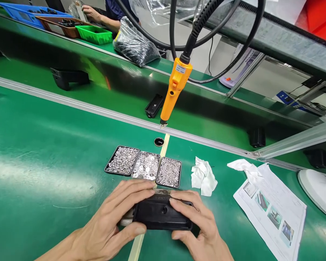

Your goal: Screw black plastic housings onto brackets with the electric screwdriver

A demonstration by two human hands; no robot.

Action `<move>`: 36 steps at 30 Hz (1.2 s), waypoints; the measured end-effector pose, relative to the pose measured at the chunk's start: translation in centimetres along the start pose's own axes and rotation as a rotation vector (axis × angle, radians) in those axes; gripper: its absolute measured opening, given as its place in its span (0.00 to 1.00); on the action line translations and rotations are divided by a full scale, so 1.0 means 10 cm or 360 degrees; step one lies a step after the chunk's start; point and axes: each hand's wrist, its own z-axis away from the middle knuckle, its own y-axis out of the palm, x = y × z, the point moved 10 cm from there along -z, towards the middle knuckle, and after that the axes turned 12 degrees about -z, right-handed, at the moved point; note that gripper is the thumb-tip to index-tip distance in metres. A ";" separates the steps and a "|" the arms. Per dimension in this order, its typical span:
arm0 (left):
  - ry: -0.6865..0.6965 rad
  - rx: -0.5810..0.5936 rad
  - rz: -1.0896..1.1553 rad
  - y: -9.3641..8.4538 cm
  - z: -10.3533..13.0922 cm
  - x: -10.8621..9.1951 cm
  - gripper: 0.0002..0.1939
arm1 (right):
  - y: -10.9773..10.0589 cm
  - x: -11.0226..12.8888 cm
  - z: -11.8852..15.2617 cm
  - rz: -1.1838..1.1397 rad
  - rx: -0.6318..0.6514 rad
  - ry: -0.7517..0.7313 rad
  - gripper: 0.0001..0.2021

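Left hand [112,219]: pinching left end of black rectangular plastic housing [152,217], fingers close together along far side, thumb on near-left corner
Right hand [199,219]: pinching right end of same piece, fingers bent over far side and upper face, thumb at near edge
Housing position: between both hands, above green glossy desk [56,177], nearer than trays; small round hole in upper face, pale grey part sticking out at left, partly covered by fingers
Trays: three, black-rimmed, rectangular, in a row just beyond hands; left tray [123,160] full of small silvery metal parts, middle tray [145,166] holding flat silvery discs, right tray [168,172] holding finer silvery bits
Tape: pale yellow strip [135,248] stuck on desk, passing beneath trays
Round piece: small black disc-shaped part [159,141], beside tape, beyond trays
Screwdriver: orange powered screwdriver [175,85], hanging tip down from black cable [189,47], close to grey metal rail [78,105]
Right side: crumpled white tissue [203,175] near right tray; printed white sheet [274,214] with photos, second crumpled tissue [247,169] at its far edge
Background: blue bin [24,16], brown bin [52,27], green bin [94,35], plastic bag [134,43] with dark contents; co-worker's hand [92,14] behind, holding something unclear
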 end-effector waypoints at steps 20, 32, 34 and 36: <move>0.0100 -0.0026 -0.0091 0.02 -0.09 -0.11 0.27 | 0.05 -0.04 0.05 0.0262 0.0060 -0.0116 0.28; 0.0131 -0.0075 -0.0136 0.06 -0.07 -0.08 0.30 | 0.06 -0.08 0.04 0.0130 0.0090 -0.0137 0.30; 0.0096 -0.0038 -0.0022 0.05 -0.06 -0.07 0.32 | 0.07 -0.12 0.05 0.0130 0.0093 -0.0098 0.29; -0.0003 0.0044 0.0190 0.01 -0.09 0.00 0.33 | 0.09 -0.20 0.10 0.0119 0.0119 0.0014 0.31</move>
